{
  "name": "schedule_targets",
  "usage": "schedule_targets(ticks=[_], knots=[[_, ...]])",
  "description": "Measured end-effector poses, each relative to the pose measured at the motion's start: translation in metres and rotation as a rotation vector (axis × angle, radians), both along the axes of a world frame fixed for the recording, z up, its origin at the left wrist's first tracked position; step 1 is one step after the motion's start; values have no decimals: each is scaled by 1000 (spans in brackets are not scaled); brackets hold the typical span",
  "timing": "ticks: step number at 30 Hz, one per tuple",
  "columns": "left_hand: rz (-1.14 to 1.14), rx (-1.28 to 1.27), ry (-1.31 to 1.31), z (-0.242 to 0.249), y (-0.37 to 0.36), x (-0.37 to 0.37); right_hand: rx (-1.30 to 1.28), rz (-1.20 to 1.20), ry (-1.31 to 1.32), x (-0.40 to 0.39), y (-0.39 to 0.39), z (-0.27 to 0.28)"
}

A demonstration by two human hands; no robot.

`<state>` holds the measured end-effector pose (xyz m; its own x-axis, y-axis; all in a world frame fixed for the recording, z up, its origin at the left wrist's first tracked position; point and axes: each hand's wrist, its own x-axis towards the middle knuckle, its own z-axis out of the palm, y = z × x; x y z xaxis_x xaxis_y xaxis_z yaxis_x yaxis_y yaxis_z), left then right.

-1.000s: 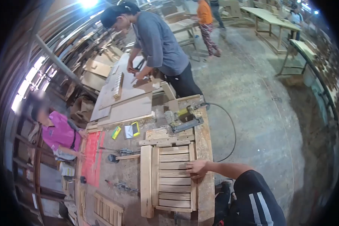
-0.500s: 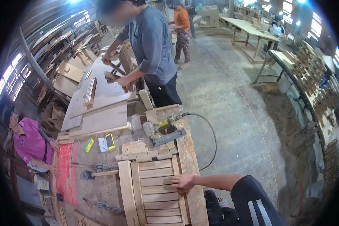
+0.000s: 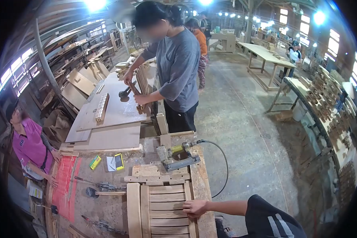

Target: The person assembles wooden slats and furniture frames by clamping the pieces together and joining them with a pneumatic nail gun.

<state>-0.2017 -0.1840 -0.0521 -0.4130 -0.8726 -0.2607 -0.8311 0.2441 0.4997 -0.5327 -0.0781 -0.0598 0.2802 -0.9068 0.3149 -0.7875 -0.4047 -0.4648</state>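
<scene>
My right hand (image 3: 195, 207) rests on a slatted wooden frame (image 3: 168, 206) on the workbench. Its fingers lie over the right side rail and the end of a slat, holding nothing. Past the frame's far end, a nail gun (image 3: 181, 159) lies on its side with a black hose (image 3: 226, 166) looping off to the right. A thick wooden bar (image 3: 134, 210) runs along the frame's left side. Left of that bar lies a mallet (image 3: 92, 192) with a black head and wooden handle. My left hand is out of view.
A co-worker in grey (image 3: 178, 67) handles wood strips at the white-topped table (image 3: 119, 137) ahead. Someone in a pink shirt (image 3: 27, 142) leans at the bench's left. A yellow box (image 3: 95, 162) and notepad (image 3: 111, 164) lie on the bench. Wood pieces crowd the right-hand table (image 3: 301, 85).
The view has tilted up, so the scene sits lower. The grey-shirted co-worker has shifted the wood strips slightly. My right hand stays on the frame's right rail.
</scene>
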Motion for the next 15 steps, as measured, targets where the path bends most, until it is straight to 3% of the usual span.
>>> schedule_targets(ticks=[5,8,10,11,12,15], knots=[[6,-22,-4,4,18,17,22,-26,-18,1,1,-9],[47,31,-24,7,60,63,217,-18,-99,-2,3,11],[39,72,-53,8,111,109,238,90,120,-14,-3,-63],[53,60,-57,18,134,126,335,226,284,-8,-14,-15],[105,-132,83,18,140,130,256,162,220,-6,-10,-19],[156,-148,99,45,135,112,0,3,63,-5,-7,-17]])
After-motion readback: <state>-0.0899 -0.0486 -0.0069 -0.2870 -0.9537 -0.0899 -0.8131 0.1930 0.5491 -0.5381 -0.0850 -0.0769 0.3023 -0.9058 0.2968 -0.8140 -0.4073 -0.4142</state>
